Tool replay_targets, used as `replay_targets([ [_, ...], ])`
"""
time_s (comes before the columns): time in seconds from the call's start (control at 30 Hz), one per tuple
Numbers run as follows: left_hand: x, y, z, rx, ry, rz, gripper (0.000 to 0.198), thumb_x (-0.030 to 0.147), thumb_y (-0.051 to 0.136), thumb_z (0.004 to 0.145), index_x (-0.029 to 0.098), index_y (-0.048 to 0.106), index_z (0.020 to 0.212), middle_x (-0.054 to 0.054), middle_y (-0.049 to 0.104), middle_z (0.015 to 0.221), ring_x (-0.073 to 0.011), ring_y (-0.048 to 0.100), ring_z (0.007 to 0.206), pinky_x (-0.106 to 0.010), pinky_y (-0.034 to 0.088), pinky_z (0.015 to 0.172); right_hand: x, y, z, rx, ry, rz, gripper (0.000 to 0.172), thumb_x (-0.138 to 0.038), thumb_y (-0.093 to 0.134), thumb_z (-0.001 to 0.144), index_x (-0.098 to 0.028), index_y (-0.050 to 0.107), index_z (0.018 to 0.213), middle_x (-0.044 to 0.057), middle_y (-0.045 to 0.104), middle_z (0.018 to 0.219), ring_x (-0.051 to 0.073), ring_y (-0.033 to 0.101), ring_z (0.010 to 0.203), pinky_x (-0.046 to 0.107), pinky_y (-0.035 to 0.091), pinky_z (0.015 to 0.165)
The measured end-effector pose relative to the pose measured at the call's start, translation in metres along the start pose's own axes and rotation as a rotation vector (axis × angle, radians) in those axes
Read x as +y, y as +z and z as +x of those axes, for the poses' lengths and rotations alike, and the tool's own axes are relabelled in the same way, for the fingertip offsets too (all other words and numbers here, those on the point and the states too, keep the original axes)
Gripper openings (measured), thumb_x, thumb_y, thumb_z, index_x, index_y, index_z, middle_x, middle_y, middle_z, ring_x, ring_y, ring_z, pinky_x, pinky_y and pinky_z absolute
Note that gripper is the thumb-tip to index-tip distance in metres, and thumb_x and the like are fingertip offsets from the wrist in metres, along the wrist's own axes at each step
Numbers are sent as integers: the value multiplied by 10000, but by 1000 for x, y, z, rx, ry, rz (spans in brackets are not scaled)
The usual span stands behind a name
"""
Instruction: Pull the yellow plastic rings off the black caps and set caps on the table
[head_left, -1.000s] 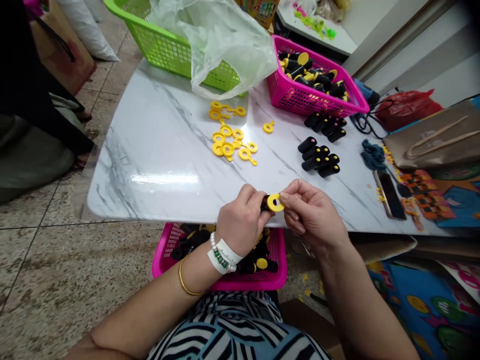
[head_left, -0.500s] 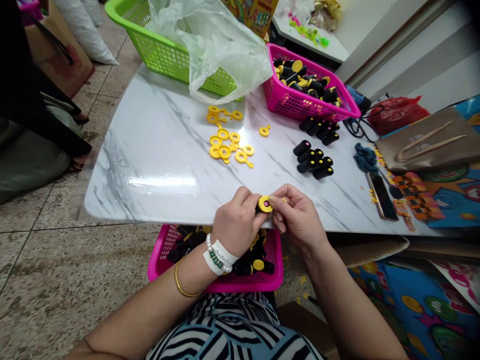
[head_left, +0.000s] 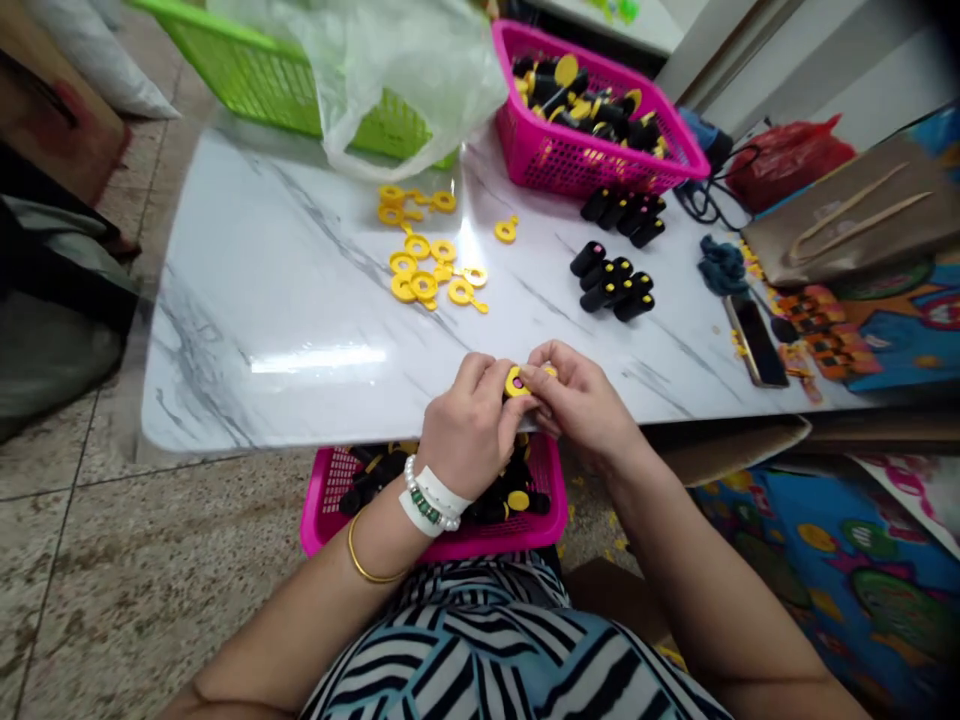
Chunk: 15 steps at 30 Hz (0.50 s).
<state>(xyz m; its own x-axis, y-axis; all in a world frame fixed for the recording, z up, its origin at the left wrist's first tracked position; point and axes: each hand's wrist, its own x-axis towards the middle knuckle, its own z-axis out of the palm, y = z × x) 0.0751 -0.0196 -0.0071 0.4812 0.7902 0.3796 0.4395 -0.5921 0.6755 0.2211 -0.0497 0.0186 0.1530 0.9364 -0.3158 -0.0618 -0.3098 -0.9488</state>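
Close to the table's front edge, my left hand [head_left: 466,425] is closed around a small piece with a yellow ring cap [head_left: 513,383] on top. A pink dot on a dark centre shows inside the ring; the body below it is hidden by my fingers. My right hand [head_left: 581,405] pinches the same ring from the right, thumb on its rim, with the ring's yellow tab [head_left: 550,371] at its fingers. Loose yellow ring caps [head_left: 424,285] lie beyond my hands. To the right, several black cylinders [head_left: 616,288] with yellow or pink dots lie in groups.
A pink basket [head_left: 555,170] of black and yellow pieces stands at the back, beside a green basket [head_left: 262,95] with a plastic bag [head_left: 412,80]. Another pink basket [head_left: 553,520] sits below the table edge. A phone [head_left: 757,342] and paper bag [head_left: 832,225] lie right.
The view has shifted, so the table's things appear higher and further left. Both hands still hold the ring piece, and their fingers are closer together around it.
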Motion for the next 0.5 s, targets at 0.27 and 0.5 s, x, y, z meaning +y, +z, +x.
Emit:
replay_targets([
  [0.27,-4,-2,-2,-45,-22,78,171,261,561,898,187,558,1053,-45,570,1001,-170,613,889,-267,526,728,-2,-7,6,-161,41,19,368,-495,698,785,-203,478,825,-112,477,485,49,389,328,162,368,328],
  [0.5,-4,4,-3,-24,-15,108,204,282,589,882,167,582,1050,-64,588,994,-188,604,874,-285,507,717,-7,1,10,-67,39,-47,374,-474,726,767,-210,460,769,-107,466,459,35,336,295,147,290,285],
])
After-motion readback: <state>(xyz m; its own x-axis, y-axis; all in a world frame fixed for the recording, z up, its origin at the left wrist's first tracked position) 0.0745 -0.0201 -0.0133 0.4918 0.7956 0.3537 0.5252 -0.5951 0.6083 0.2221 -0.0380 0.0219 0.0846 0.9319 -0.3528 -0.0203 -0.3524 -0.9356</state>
